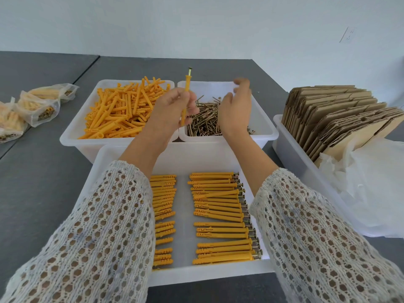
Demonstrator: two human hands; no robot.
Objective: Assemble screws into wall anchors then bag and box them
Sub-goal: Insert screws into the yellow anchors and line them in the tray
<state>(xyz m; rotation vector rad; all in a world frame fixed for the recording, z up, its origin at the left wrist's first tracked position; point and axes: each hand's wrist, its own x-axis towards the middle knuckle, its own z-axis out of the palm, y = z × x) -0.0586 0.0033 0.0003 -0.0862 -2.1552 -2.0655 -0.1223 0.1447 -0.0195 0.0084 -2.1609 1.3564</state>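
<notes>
Now your left hand (172,106) pinches an upright anchor (185,99), its screw (189,71) poking out the top. Just right of it, your right hand (237,106) hovers over the screw bin (265,130), fingers loosely spread and holding nothing.

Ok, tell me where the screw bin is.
Head view: the screw bin sits right of the anchor bin, behind the tray, under the right hand.

Illumination is bright, diffuse and even; shadows are soft and faint. No glare is present. The right hand (237,103) shows motion blur at the fingers. Wide-angle distortion bends the table (39,171) edges outward.
</notes>
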